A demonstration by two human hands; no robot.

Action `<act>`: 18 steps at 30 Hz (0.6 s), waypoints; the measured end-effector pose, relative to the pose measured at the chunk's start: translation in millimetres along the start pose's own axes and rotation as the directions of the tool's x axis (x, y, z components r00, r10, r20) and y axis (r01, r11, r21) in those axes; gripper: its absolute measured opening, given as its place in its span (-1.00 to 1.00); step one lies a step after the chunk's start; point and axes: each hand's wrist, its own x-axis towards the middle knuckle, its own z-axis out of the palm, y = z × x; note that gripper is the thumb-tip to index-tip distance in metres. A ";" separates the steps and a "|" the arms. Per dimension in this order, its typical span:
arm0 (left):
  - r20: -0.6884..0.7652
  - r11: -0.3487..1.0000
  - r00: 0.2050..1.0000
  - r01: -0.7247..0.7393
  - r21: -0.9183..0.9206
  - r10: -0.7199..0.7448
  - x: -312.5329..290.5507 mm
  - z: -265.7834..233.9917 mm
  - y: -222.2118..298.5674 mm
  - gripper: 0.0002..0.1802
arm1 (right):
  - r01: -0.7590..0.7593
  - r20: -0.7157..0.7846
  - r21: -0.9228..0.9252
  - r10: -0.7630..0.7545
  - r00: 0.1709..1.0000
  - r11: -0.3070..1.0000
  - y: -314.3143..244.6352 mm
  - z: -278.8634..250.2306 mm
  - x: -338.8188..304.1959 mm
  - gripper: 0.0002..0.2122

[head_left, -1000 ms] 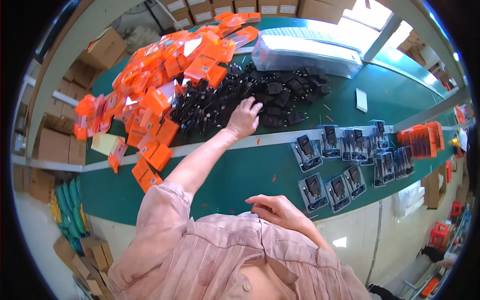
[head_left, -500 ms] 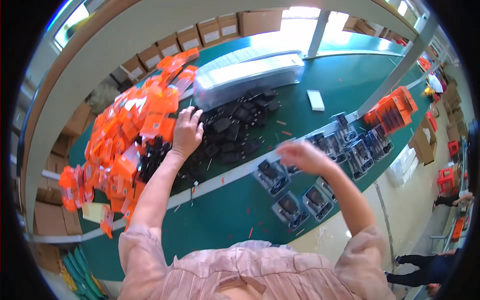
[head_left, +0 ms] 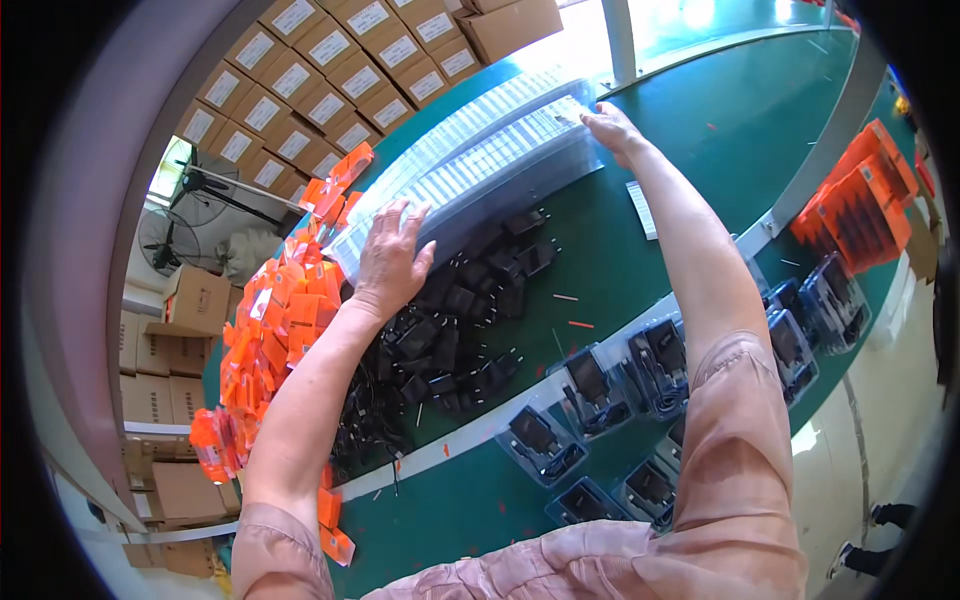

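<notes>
Clear trays (head_left: pixel 490 163): on the table (head_left: pixel 615 265), behind black chargers (head_left: pixel 440 335)
Left hand (head_left: pixel 393 260): fingers spread over one end
Right hand (head_left: pixel 614 134): at the other, pinch unclear
Two-ended reach: probably keeps trays together

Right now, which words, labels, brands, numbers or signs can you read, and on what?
None is readable.
White paper labels on stacked brown cardboard boxes: too small.
Rectangular white card on the green table: too small.
Heaped orange packages: print too blurred.
Brown cardboard cartons, left: marks too small.
</notes>
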 end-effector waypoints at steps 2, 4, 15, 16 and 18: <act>-0.005 0.999 0.999 -0.037 -0.016 0.037 23.1 12.9 11.4 -0.39 | 0.039 0.092 -0.025 -0.037 0.995 0.999 11.5 -9.0 17.2 -0.50; -0.009 0.996 0.997 -0.079 -0.034 0.078 42.4 21.6 18.9 -0.38 | 0.017 0.074 0.008 -0.018 0.997 1.000 19.3 -4.6 16.7 -0.54; 0.154 0.997 0.988 0.039 -0.071 -0.028 184.0 101.7 91.5 0.10 | 0.332 0.069 -0.661 -0.386 0.920 0.673 7.6 -4.9 -21.9 -0.53; 0.196 0.997 0.980 0.031 -0.074 -0.016 192.2 106.6 83.6 0.18 | 0.381 0.142 -0.646 -0.386 0.912 0.662 5.9 -4.2 -21.3 -0.59; 0.322 0.990 0.946 0.081 -0.114 -0.041 195.0 113.2 73.1 0.26 | 0.420 0.297 -0.482 -0.308 0.904 0.769 0.1 -27.7 -17.8 -0.68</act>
